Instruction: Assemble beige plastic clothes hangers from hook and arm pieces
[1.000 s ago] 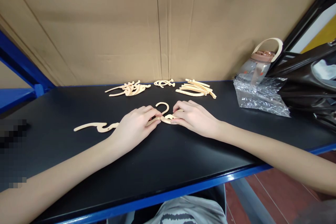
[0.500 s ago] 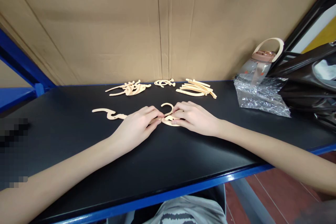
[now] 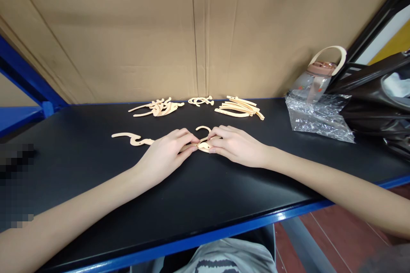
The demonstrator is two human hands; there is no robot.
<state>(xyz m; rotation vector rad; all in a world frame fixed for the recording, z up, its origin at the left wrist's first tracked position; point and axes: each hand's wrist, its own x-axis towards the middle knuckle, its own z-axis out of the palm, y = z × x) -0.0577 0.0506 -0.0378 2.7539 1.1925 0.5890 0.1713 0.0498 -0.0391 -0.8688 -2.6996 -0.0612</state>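
Note:
Both hands meet near the middle of the black tabletop. My left hand is closed in a pinch on a flat wooden piece, whose curved, hooked end sticks out to the left beyond the wrist. My right hand pinches a small pale wooden piece against the left fingertips. A thin curved wooden hook rises just behind the right fingertips. Where the pieces touch is mostly covered by my fingers, so I cannot tell how they are joined.
Along the back lie a heap of curved wooden pieces, a few small ones and a pile of long strips. At right, a handled bottle stands behind a clear plastic bag. A cardboard wall closes the back.
My right fingers have shifted slightly left, closer to my left fingertips, and now cover more of the curved hook. The left hand has barely moved.

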